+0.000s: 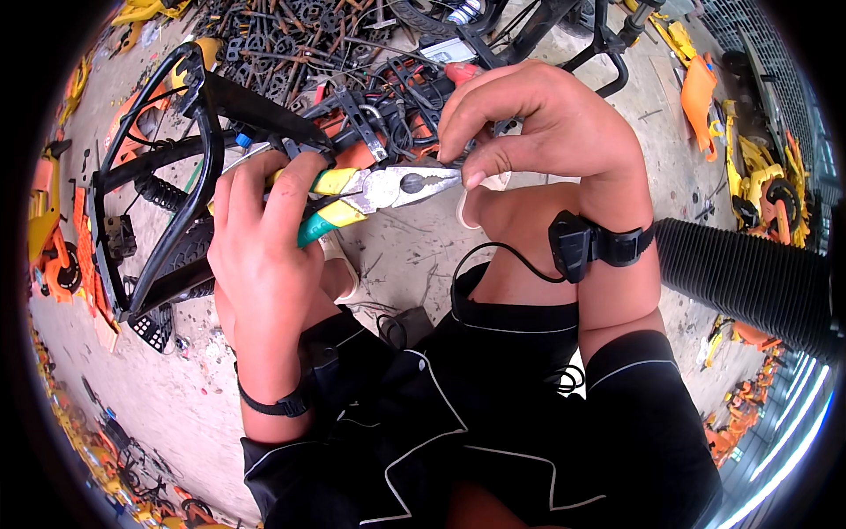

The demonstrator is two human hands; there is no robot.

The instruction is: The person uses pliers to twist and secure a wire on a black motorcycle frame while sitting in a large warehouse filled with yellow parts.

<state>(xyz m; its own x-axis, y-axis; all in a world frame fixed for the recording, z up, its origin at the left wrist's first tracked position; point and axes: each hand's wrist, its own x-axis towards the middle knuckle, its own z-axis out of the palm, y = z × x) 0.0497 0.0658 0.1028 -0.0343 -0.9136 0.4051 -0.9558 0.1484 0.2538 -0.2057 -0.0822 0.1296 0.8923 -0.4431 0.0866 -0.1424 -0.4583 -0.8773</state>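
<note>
I have left hand (264,238) curled round yellow-green handles of pliers (381,190), held up over floor (410,264). Jaws look pressed together, tip pointing right. Right hand (551,123) has thumb and fingertips at plier tip; can't tell if they pinch anything. Past left hand: black tubular frame (256,112), left side of floor. Farther: heap of dark metal parts (282,53). Orange panel (699,101) near floor's right edge.

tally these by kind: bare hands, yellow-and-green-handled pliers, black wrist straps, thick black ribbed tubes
Bare left hand and right hand: 2
Yellow-and-green-handled metal pliers: 1
Black left wrist strap and right wrist strap: 2
Thick black ribbed tube: 1
Total: 6
</note>
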